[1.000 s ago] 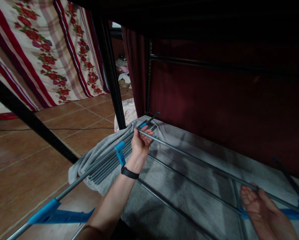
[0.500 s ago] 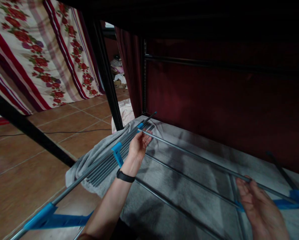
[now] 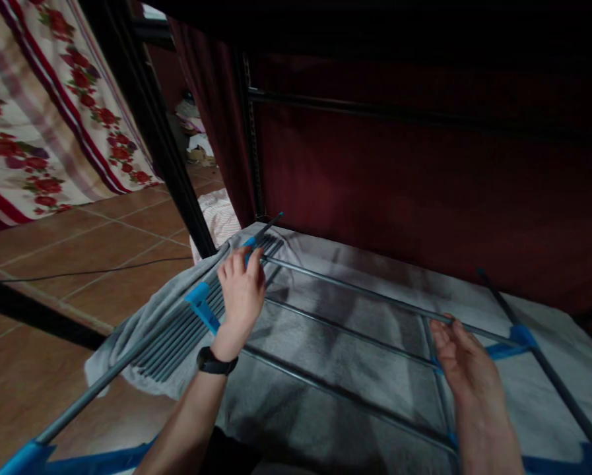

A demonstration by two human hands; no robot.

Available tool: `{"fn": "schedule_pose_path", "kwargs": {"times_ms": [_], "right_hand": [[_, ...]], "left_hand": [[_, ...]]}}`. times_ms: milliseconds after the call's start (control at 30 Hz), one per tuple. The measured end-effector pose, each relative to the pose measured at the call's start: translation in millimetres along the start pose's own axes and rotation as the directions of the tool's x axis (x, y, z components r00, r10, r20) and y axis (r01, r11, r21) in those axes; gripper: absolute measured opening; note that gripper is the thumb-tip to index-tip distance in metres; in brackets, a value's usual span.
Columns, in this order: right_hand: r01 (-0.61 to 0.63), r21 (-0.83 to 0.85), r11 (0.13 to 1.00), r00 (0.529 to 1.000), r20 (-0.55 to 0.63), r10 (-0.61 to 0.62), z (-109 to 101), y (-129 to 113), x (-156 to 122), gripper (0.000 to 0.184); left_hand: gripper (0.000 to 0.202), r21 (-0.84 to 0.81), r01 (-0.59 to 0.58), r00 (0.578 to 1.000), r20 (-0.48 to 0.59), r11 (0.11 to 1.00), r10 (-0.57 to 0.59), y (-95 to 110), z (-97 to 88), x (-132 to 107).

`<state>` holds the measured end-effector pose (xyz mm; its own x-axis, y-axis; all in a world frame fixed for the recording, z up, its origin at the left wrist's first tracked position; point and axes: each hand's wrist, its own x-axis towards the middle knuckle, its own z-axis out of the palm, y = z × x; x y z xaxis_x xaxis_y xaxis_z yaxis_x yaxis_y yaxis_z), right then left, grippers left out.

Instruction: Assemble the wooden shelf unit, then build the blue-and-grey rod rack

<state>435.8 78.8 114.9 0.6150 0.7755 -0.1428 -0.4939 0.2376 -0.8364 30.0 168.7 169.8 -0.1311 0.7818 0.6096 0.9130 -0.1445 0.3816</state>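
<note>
A frame of grey metal rods [image 3: 355, 293] with blue plastic joints lies on a grey blanket [image 3: 325, 356]. My left hand [image 3: 241, 293], with a black band on the wrist, is curled over the far rod's left end by a blue joint [image 3: 249, 243]. My right hand [image 3: 466, 363] has its fingers loosely round the same rod further right, next to a blue crosspiece [image 3: 508, 346]. A bundle of loose grey rods [image 3: 187, 326] lies just left of my left hand, with a blue connector [image 3: 201, 305] on it.
A dark red curtain [image 3: 399, 191] hangs behind the blanket. Black metal posts [image 3: 157, 145] stand at left, over brown floor tiles [image 3: 88, 251] with a thin black cable. A flowered striped cloth [image 3: 43, 112] hangs far left. A long rod with blue fittings [image 3: 92, 389] runs toward the lower left.
The view has swung right. My left hand has turned palm down over the rod's end. My right hand has moved up along the rod toward the blue crosspiece.
</note>
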Motion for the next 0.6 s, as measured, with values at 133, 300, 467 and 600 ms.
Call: {"fn": "schedule_pose_path", "kwargs": {"times_ms": [133, 300, 467, 600], "right_hand": [[0.001, 0.04, 0.999, 1.0, 0.02, -0.001, 6.2, -1.0, -2.4, 0.023], [-0.04, 0.06, 0.997, 0.999, 0.013, 0.039, 9.5, -2.8, -5.2, 0.023], [-0.061, 0.025, 0.998, 0.998, 0.002, 0.061, 7.4, -5.8, -4.6, 0.022], [-0.104, -0.075, 0.992, 0.985, 0.131, 0.113, 9.3, 6.1, -18.2, 0.025]], "left_hand": [[0.042, 0.261, -0.11, 0.992, 0.092, 0.959, 0.089, 0.8, -2.5, 20.1], [0.041, 0.37, -0.118, 0.982, 0.182, 0.922, 0.053, -1.6, 0.0, 36.7], [0.034, 0.406, -0.124, 0.977, 0.211, 0.905, 0.04, -4.0, -2.9, 42.6], [0.032, 0.413, -0.127, 0.974, 0.222, 0.902, 0.036, -1.8, -7.5, 41.6]]}}
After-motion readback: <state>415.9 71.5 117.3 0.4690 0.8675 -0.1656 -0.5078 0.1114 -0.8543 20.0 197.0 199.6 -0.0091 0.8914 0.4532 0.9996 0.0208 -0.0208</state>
